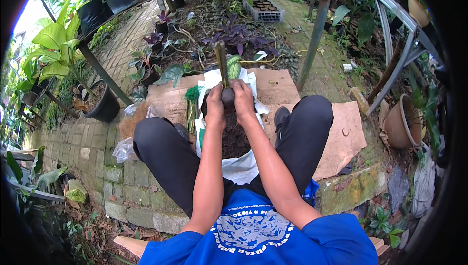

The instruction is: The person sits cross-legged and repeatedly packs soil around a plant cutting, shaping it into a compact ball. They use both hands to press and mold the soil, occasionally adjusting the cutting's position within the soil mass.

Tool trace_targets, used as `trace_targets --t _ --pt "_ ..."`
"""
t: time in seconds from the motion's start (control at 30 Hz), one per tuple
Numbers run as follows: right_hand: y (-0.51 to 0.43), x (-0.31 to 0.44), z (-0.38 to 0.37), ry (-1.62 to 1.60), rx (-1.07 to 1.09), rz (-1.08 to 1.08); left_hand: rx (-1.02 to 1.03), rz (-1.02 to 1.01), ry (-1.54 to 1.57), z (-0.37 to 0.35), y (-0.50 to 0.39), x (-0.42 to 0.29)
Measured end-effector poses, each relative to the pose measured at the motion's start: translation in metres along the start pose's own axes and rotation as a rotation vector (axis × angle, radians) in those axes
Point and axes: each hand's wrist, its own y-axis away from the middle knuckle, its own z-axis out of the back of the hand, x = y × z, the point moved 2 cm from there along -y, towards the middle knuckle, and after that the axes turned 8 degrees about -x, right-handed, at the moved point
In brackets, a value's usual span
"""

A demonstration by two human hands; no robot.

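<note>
Both my left hand (215,105) and my right hand (242,98) close around a dark ball of soil (228,97) from either side. A thick plant stem (221,60) stands upright out of the ball, with a green leaf (234,66) beside it. Below my hands, dark soil (236,137) lies in an opened white sack (239,168) between my legs. A bunch of green strips (191,115) and a tangle of green twine (191,94) lie left of the sack, on flattened cardboard (170,91).
Brown fibre (133,122) and clear plastic bags (125,149) lie by my left knee. A black pot (104,104) stands at the left, a clay-coloured pot (402,122) at the right. Ahead are purple-leaved plants (234,32), a grey crate (268,14) and the posts (315,42) of a plant bench.
</note>
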Motion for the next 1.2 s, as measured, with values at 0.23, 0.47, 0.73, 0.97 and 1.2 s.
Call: trace_targets --t 0.23,0.47,0.73,0.97,1.2 --pt "-0.006 -0.001 0.000 -0.042 -0.007 -0.062 -0.026 0.015 0.145 -0.003 -0.006 0.002" --pt "-0.006 -0.008 -0.006 0.127 -0.134 0.049 -0.117 -0.049 0.180 -0.003 -0.015 0.015" --pt "-0.014 -0.006 -0.003 -0.042 -0.092 0.039 -0.091 -0.062 0.119 -0.009 -0.014 0.010" --pt "-0.008 -0.001 -0.005 -0.118 -0.005 0.048 -0.035 -0.065 0.074 -0.005 -0.003 -0.014" --pt "0.001 0.004 -0.009 -0.062 0.052 -0.209 -0.167 -0.165 0.168 0.000 -0.004 -0.019"
